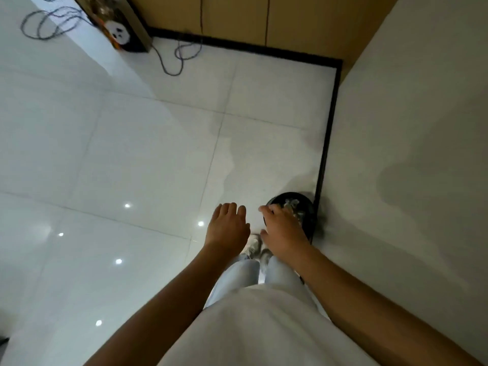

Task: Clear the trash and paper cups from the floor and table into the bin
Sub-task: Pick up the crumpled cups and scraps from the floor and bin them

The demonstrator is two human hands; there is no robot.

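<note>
Head view: black bin (pixel 310 223) beside the wall holds crumpled trash (pixel 293 207). Left hand (pixel 228 227) and right hand (pixel 284 232) hover with fingers released, empty. Visible floor (pixel 132 154) carries no cups; worktop unseen.

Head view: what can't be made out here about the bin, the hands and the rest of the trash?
- Bin: its near side is hidden by the right hand; the pale contents are too blurred to identify.
- Right hand: palm faces away, so whether it holds anything is unclear.
- Left hand: palm side hidden too.
- Table and paper cups: not in view.
</note>
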